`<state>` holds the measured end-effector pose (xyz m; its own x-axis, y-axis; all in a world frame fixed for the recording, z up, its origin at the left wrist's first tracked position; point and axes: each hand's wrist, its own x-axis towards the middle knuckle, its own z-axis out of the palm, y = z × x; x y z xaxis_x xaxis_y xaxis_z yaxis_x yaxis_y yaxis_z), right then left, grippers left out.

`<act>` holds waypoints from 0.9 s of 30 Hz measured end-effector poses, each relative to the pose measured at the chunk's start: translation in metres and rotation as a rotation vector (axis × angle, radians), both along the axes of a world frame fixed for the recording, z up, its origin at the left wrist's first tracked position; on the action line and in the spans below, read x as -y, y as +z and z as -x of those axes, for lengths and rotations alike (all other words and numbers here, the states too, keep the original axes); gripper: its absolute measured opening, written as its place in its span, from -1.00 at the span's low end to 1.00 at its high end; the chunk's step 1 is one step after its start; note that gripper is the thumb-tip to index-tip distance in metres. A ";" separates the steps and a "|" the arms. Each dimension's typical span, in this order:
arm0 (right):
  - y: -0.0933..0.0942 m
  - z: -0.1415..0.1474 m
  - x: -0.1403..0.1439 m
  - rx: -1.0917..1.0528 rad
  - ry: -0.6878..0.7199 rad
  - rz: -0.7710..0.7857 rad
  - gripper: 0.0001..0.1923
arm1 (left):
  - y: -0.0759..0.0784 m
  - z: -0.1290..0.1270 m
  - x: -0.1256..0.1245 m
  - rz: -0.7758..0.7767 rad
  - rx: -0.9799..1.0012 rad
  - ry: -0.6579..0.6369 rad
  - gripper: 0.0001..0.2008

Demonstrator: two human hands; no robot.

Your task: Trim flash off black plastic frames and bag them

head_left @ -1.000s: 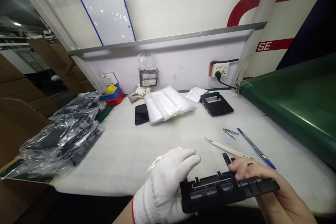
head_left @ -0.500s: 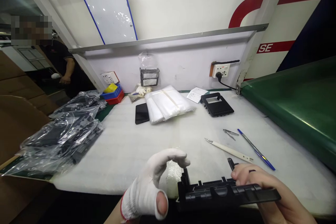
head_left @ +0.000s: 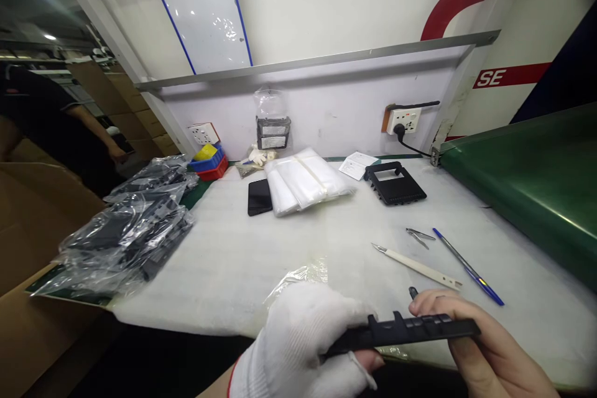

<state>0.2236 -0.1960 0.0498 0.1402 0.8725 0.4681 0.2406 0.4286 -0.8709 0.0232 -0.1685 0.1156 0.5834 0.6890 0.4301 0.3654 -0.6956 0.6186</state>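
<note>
A flat black plastic part (head_left: 410, 330) is held edge-on over the near edge of the white foam-covered table (head_left: 242, 261). My left hand (head_left: 303, 342), in a white knit glove with a bare thumb tip, grips its left end. My right hand (head_left: 480, 348), bare, holds its right end with fingers curled over the top edge. A crumpled clear plastic bag (head_left: 298, 277) lies on the table just behind my left hand.
A white-handled knife (head_left: 417, 265), tweezers (head_left: 418, 236) and a blue pen (head_left: 466, 266) lie at right. Further back are a second black part (head_left: 394, 183), white bags (head_left: 305, 180), a dark phone (head_left: 259, 196). Bagged black parts (head_left: 125, 230) pile left. A green conveyor (head_left: 527, 180) runs right. A person (head_left: 46, 118) stands far left.
My left hand closed onto the part's left end. The part tilted from face-up to edge-on. The view shifted slightly, and the person at left moved closer.
</note>
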 end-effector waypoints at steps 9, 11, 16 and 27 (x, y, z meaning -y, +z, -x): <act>-0.012 -0.024 -0.006 0.453 -0.117 -0.002 -0.26 | -0.025 0.014 -0.007 0.012 0.305 0.180 -0.81; -0.024 -0.034 -0.012 0.551 -0.120 0.009 -0.19 | -0.045 0.025 -0.012 0.137 0.480 0.261 -0.85; -0.047 -0.034 -0.022 0.474 0.087 0.135 -0.59 | -0.093 0.042 -0.021 0.467 0.827 0.247 -0.68; -0.019 -0.019 -0.021 0.437 -0.085 -0.155 -0.79 | -0.064 0.056 -0.026 0.209 0.260 0.334 -0.23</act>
